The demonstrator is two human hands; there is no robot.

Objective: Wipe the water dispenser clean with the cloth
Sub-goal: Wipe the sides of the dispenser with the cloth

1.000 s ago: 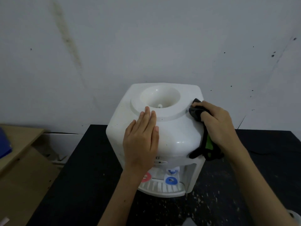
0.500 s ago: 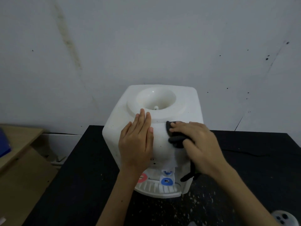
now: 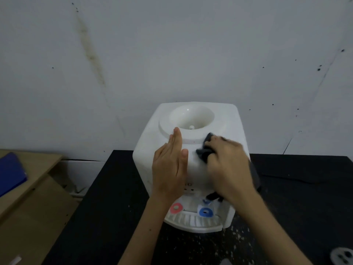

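A white tabletop water dispenser (image 3: 145,150) stands on a black table (image 3: 107,217), with a round bottle well on top and a red and a blue tap at its front. My left hand (image 3: 170,169) lies flat on the dispenser's top front, fingers together and pointing at the well's rim. My right hand (image 3: 227,167) is blurred and presses a dark cloth (image 3: 204,152) against the top front, just right of my left hand. Part of the cloth hangs below my right hand near the taps.
A stained grey wall rises right behind the dispenser. A low wooden shelf (image 3: 34,169) with a blue object (image 3: 11,173) sits at the left. A white socket strip (image 3: 343,255) lies at the table's front right corner. White specks dot the table in front.
My right hand swept the cloth from the dispenser's right edge across to the top front, beside my left hand. My left hand stayed on top, shifting slightly.
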